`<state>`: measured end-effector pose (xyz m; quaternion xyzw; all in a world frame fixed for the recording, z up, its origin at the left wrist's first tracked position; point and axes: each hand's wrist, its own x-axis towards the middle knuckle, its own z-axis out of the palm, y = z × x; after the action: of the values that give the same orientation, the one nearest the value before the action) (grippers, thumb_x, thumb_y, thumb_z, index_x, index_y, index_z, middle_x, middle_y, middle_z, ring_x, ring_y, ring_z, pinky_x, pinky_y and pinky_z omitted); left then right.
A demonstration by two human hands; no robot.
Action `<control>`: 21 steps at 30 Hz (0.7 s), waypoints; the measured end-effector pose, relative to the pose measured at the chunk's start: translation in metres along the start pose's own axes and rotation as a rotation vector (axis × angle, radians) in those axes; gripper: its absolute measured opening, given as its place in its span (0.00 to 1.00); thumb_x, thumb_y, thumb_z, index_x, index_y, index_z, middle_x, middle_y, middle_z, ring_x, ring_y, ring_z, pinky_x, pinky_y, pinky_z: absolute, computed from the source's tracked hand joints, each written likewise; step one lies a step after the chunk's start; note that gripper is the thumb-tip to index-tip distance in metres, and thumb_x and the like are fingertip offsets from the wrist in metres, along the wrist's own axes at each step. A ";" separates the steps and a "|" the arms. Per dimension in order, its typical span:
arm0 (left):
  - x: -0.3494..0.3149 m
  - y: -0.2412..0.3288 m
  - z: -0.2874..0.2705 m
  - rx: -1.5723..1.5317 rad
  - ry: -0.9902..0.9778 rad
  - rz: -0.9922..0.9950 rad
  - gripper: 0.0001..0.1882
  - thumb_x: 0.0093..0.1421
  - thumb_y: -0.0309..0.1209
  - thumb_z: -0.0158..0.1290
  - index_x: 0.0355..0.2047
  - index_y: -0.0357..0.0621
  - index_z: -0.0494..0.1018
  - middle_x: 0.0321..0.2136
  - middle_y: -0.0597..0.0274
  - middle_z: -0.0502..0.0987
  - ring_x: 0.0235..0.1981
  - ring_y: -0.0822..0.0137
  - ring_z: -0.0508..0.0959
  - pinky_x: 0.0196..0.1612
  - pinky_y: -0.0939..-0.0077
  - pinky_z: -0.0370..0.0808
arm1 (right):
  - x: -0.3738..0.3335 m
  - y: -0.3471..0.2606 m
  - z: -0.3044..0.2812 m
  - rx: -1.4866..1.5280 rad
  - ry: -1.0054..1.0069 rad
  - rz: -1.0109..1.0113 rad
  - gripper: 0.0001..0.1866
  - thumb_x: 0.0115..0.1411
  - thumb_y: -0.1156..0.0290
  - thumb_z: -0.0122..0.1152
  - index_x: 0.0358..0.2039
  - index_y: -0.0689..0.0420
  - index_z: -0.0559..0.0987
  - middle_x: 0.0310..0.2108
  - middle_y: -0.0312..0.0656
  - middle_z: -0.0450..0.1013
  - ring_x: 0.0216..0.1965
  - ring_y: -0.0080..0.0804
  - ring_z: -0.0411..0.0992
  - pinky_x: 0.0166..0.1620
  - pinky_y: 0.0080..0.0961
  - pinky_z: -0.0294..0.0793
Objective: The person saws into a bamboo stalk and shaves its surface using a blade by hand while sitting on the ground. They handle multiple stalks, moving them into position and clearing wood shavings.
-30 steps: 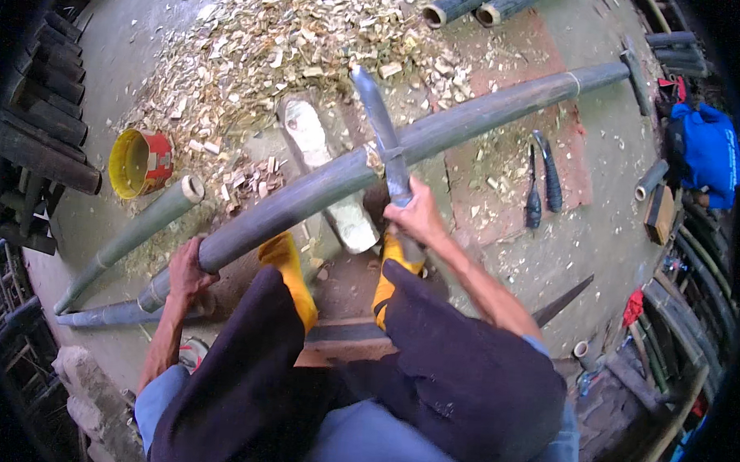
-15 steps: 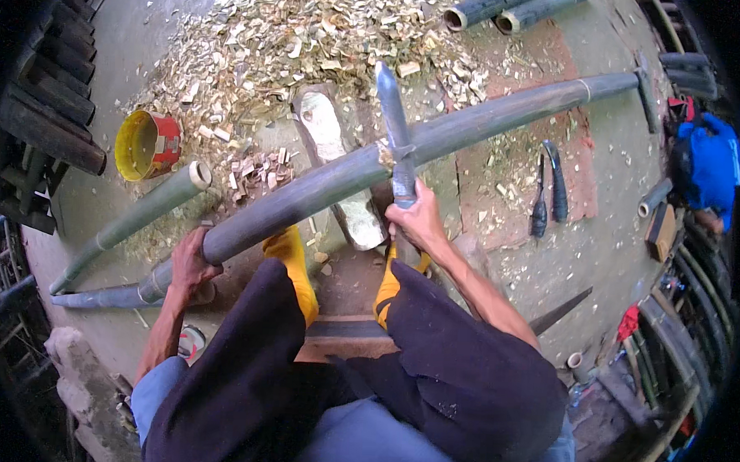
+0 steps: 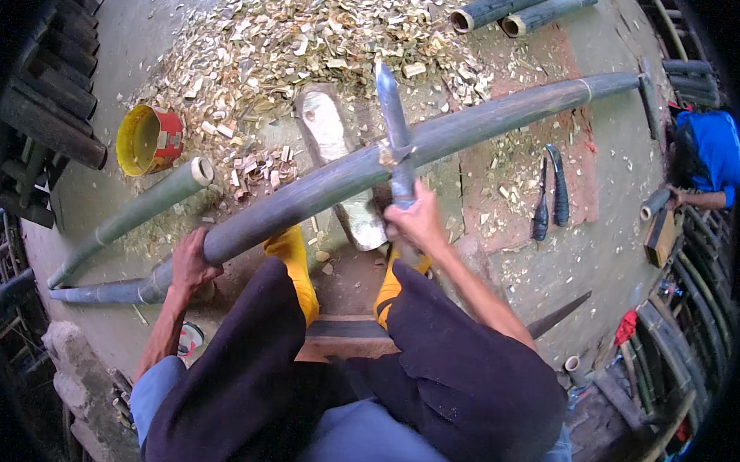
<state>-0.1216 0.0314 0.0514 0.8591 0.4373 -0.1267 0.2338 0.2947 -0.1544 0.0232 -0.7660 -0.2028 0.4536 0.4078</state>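
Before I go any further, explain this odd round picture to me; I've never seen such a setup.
There is no machine doing the work here, just a person's two bare hands. The view comes from a wide fisheye camera worn on the head, looking down, so straight edges bend near the rim.

The left hand grips the near end of a long, dark bamboo pole. The right hand holds a large knife, its blade crossing over the pole. Beneath the pole is a pale-topped wooden block.

On the floor lie many wood chips, a yellow and red bucket and two dark-handled hand tools. At the right edge, a co-worker in blue is partly visible.
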 end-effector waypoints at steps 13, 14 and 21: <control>-0.006 0.010 -0.005 0.022 -0.039 -0.074 0.36 0.24 0.33 0.65 0.40 0.42 0.68 0.33 0.50 0.74 0.39 0.47 0.73 0.42 0.56 0.70 | 0.010 -0.017 -0.028 0.323 0.164 0.172 0.11 0.48 0.77 0.56 0.33 0.62 0.68 0.20 0.41 0.71 0.15 0.28 0.69 0.19 0.25 0.74; -0.006 0.008 -0.004 0.045 -0.034 -0.068 0.36 0.24 0.32 0.66 0.40 0.42 0.68 0.33 0.51 0.74 0.39 0.47 0.74 0.42 0.57 0.70 | -0.003 -0.008 0.008 0.108 0.081 0.004 0.13 0.46 0.75 0.58 0.34 0.63 0.69 0.21 0.39 0.70 0.18 0.27 0.69 0.22 0.25 0.73; -0.016 -0.003 -0.003 -0.022 -0.058 -0.085 0.34 0.26 0.33 0.65 0.39 0.44 0.68 0.34 0.50 0.74 0.39 0.46 0.73 0.41 0.56 0.71 | 0.007 -0.016 -0.008 -0.286 -0.087 -0.136 0.20 0.43 0.75 0.60 0.40 0.63 0.70 0.21 0.39 0.71 0.16 0.25 0.69 0.20 0.25 0.71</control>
<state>-0.1338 0.0233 0.0600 0.8332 0.4676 -0.1565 0.2503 0.3058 -0.1437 0.0341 -0.7803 -0.3343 0.4242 0.3153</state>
